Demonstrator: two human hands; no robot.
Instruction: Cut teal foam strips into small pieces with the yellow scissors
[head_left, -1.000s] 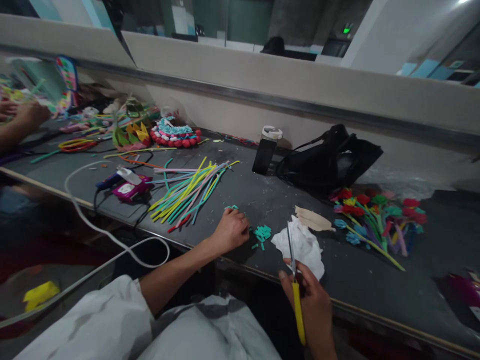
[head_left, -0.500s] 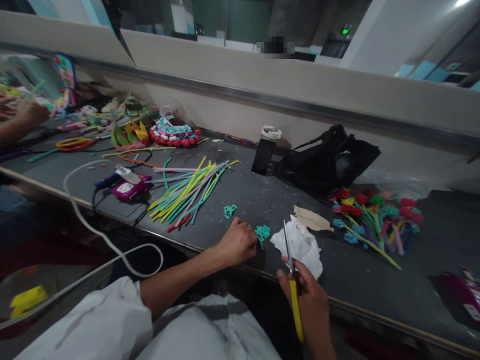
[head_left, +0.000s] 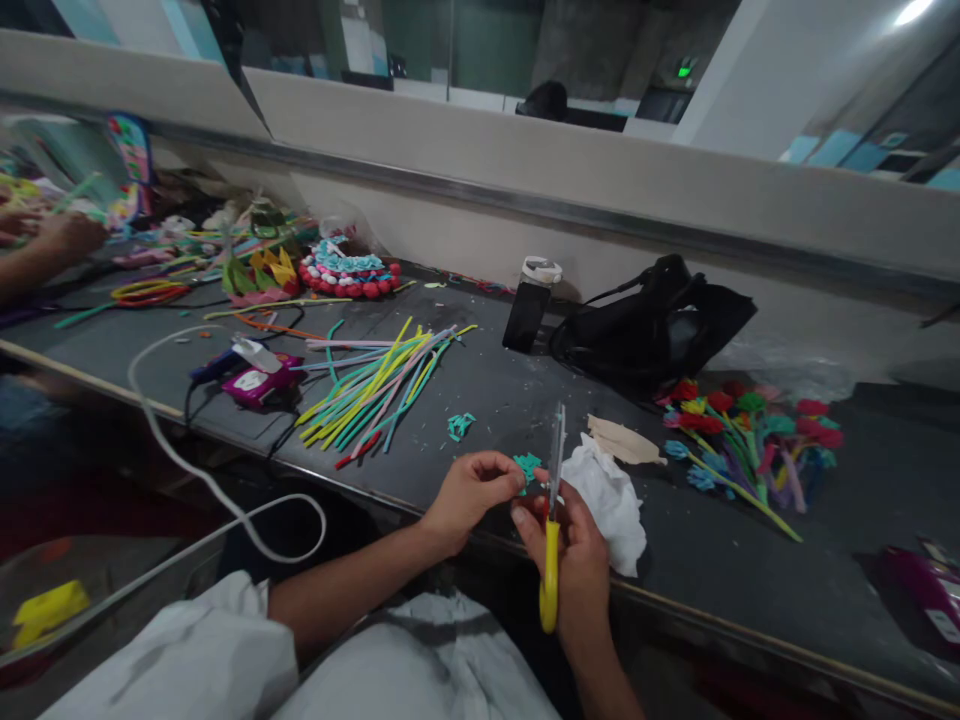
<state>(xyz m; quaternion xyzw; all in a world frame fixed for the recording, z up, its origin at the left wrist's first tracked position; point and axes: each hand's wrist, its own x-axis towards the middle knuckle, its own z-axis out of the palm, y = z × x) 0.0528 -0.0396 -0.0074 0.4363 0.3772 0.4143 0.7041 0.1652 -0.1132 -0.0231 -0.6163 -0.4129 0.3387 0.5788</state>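
My right hand [head_left: 576, 550] grips scissors with yellow handles [head_left: 550, 580], their blades pointing up and away from me. My left hand [head_left: 471, 497] is closer to the middle, thumb and fingertips pinched together; whatever sits between them is too small to make out. Right behind those fingertips lies a small pile of teal cut pieces [head_left: 529, 466]. A second teal heap [head_left: 460, 427] rests farther left. Crumpled white tissue [head_left: 611, 505] lies beside my right hand, partly behind it.
A bundle of coloured pipe cleaners [head_left: 382, 385] is left of centre, beside a purple device [head_left: 262, 380] with cables. Behind stand a bottle [head_left: 529, 310] and a black bag [head_left: 652, 330]. Pipe-cleaner flowers [head_left: 750, 430] lie right. Another person's hand [head_left: 75, 238] works far left.
My left hand has turned from a curled fist into a fingertip pinch. The right hand has brought the scissors leftward, close to the left hand.
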